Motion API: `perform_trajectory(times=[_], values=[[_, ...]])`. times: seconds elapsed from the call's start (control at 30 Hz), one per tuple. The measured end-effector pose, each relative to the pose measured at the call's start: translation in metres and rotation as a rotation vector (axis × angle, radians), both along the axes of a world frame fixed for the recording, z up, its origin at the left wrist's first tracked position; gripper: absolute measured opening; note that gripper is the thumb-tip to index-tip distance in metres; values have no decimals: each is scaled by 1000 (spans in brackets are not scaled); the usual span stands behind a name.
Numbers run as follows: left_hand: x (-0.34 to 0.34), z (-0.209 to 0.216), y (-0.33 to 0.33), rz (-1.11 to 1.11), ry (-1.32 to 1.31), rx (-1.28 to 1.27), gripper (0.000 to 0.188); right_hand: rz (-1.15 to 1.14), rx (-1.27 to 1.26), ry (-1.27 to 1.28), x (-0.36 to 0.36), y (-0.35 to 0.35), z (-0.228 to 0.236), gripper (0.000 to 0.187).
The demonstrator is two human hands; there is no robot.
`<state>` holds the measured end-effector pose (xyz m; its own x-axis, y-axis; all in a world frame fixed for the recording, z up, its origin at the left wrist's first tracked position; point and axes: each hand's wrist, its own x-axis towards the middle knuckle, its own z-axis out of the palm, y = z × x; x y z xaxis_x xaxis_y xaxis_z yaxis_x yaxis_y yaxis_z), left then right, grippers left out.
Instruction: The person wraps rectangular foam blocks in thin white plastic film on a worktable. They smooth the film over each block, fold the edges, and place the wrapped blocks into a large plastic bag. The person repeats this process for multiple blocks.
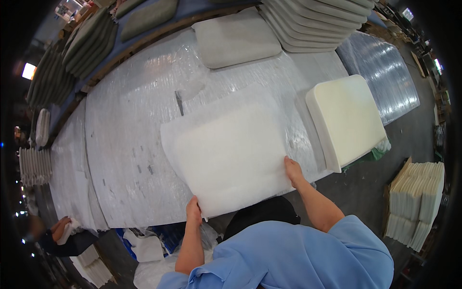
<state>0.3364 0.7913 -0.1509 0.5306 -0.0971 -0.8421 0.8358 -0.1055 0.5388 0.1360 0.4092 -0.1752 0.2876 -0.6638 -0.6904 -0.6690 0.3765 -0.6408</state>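
Note:
In front of me on the plastic-wrapped table lies a white sheet of wadding. It is roughly square, with a thinner, see-through margin along its far and left sides and a denser, creamier middle. At its near left corner my left hand is closed on the edge. My right hand pinches the edge on the right side. Whatever lies beneath the sheet is hidden. Just beyond the left margin rests a dark, narrow tool, too small to name surely.
A stack of cream foam cushions stands on the right. At the far side are a grey cushion and a tall pile of grey cushions. Foam pads are piled on the floor at right. Another person works at lower left.

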Motion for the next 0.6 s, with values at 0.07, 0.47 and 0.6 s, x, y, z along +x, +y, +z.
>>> perform_trajectory(times=[0.07, 0.47, 0.6], values=[[5, -2, 3, 58, 19, -30, 48, -76, 159, -27, -2, -10, -1, 63], [2, -3, 4, 166, 20, -246, 51, -133, 532, -118, 15, -12, 6, 73], [7, -11, 9, 238, 95, -364, 52, -151, 572, -128, 17, -9, 12, 73]])
